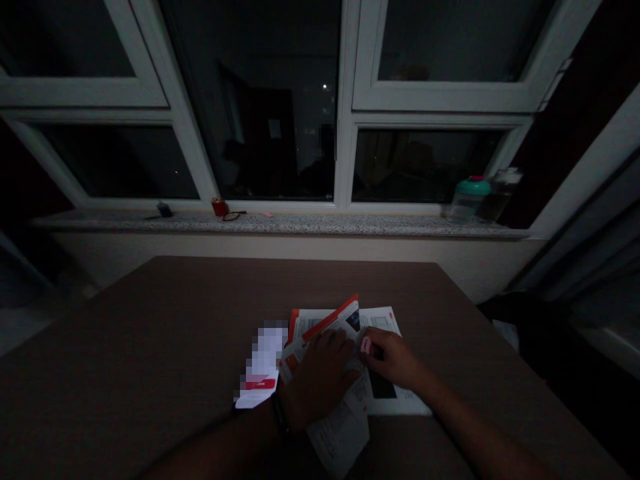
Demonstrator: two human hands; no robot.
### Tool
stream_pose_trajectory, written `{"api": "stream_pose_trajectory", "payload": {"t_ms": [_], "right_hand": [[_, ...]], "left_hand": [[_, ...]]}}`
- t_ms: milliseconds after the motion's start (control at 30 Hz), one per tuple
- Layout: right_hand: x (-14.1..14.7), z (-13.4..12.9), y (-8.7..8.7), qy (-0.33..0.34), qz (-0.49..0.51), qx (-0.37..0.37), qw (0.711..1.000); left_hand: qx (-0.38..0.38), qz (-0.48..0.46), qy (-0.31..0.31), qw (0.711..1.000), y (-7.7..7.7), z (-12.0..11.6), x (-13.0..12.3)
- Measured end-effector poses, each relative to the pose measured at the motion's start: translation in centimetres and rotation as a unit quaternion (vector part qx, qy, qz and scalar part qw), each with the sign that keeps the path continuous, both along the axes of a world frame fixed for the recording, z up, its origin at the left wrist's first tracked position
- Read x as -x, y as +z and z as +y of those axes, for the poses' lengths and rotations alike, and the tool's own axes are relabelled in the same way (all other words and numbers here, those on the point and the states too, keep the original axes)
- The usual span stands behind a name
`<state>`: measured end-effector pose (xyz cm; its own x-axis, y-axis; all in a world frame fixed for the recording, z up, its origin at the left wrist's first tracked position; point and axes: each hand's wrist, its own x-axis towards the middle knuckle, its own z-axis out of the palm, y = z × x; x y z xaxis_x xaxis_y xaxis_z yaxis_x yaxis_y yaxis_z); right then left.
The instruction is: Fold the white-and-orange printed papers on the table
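An open booklet point(407, 400) with orange-edged printed pages lies on the brown table. One of its pages point(345, 437) is folded over at a slant. My left hand point(325, 373), with a dark band at the wrist, lies flat across this page with its fingers spread. Close to its right, my right hand point(387, 357) is closed around a small pink object point(366, 345) at the page's edge. A lit phone screen point(263, 367), partly pixelated, is left of the booklet.
The brown table point(175, 320) reaches to a wall below a speckled windowsill point(310, 225). On the sill stand a red jar point(219, 207), a small dark item point(164, 210), a teal-lidded container point(470, 197) and a clear bottle point(500, 193). A dark curtain hangs at the right.
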<state>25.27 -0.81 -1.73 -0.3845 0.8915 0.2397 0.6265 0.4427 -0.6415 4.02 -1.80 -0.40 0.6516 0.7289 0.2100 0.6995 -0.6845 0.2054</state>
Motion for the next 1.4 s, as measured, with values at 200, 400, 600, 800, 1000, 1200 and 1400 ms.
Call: {"api": "stream_pose_trajectory", "payload": {"t_ms": [200,400,600,800,1000,1200,1400], "right_hand": [[0.1,-0.3,0.5,0.045,-0.008,0.000,0.999],[0.0,-0.3,0.4,0.015,-0.026,0.008,1.000],[0.0,0.3,-0.3,-0.004,-0.012,0.019,1.000],[0.3,1.1,-0.5,-0.054,0.030,0.001,0.998],[0.1,0.8,-0.6,-0.033,0.017,0.029,0.999],[0.0,0.3,-0.4,0.016,-0.001,0.038,0.999],[0.2,1.2,-0.7,-0.051,0.031,0.005,0.998]], "left_hand": [[0.000,-0.009,-0.014,1.000,0.1,-0.2,-0.2],[-0.014,-0.004,-0.013,1.000,-1.5,0.1,0.2],[-0.015,0.015,-0.016,1.000,-2.1,0.4,0.2],[-0.012,0.014,-0.025,1.000,-1.7,0.3,0.2],[-0.011,0.004,-0.027,1.000,-1.9,0.3,0.2],[-0.013,0.001,-0.027,1.000,-2.1,0.3,0.2],[-0.015,0.006,-0.024,1.000,-1.9,0.2,0.2]]}}
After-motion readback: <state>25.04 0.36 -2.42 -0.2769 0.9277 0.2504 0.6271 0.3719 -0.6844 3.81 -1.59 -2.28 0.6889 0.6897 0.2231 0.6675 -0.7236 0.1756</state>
